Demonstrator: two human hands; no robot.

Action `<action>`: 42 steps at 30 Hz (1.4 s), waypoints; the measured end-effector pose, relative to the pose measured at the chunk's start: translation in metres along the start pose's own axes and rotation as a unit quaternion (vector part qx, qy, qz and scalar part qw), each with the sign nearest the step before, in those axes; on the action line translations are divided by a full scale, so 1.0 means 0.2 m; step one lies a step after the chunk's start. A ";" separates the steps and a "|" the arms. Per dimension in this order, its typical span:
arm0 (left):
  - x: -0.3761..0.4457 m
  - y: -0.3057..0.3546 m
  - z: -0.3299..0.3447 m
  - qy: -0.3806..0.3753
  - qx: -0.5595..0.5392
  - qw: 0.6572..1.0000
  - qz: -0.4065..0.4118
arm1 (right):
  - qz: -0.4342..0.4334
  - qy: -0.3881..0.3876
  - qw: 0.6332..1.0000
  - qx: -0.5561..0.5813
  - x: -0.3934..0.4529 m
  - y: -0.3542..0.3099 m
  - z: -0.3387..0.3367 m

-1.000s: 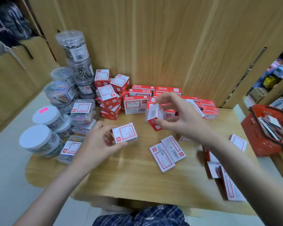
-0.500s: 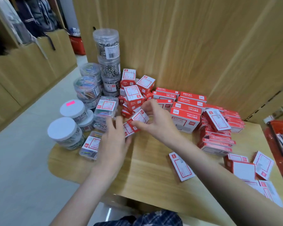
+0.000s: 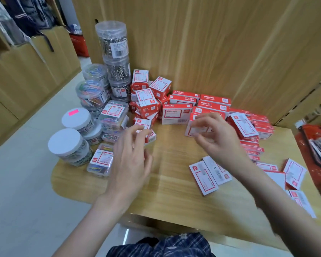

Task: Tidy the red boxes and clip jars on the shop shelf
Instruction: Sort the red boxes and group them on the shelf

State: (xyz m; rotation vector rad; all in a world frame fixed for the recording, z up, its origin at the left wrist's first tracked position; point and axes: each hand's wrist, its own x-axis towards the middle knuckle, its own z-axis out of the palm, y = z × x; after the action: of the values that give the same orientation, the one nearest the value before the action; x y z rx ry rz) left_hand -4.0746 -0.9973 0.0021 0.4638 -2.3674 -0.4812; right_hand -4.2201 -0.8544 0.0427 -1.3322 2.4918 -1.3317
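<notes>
1. Left hand (image 3: 132, 160): at 9 o'clock of the shelf (image 3: 174, 191) centre, fingers loosely spread, fingertips at a small red box (image 3: 146, 133); whether they grip it cannot be told (motion blur).
2. Right hand (image 3: 219, 138): at 1 o'clock, fingers curled near a flat box (image 3: 195, 129); contact cannot be told.
3. Red boxes: a loose heap (image 3: 148, 101) at 11 o'clock, a row (image 3: 200, 102) at 12 o'clock against the wall, two flat packs (image 3: 209, 173) at 3 o'clock.
4. Clip jars (image 3: 115, 58): stacked at 10 o'clock; white-lidded jars (image 3: 67, 143) at the left edge.
5. Basket (image 3: 315, 149): beside the shelf's right end.
</notes>
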 end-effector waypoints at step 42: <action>0.07 0.79 0.64 -0.255 -0.043 0.912 0.319 | 0.319 0.012 0.938 0.132 -0.57 0.48 -0.90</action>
State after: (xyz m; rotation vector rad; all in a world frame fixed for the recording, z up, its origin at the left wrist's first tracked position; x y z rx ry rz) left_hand -4.2021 -0.8383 -0.0104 -0.5456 -2.7773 -0.4213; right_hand -4.2802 -0.6279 0.0516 -0.3919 2.3267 -1.4264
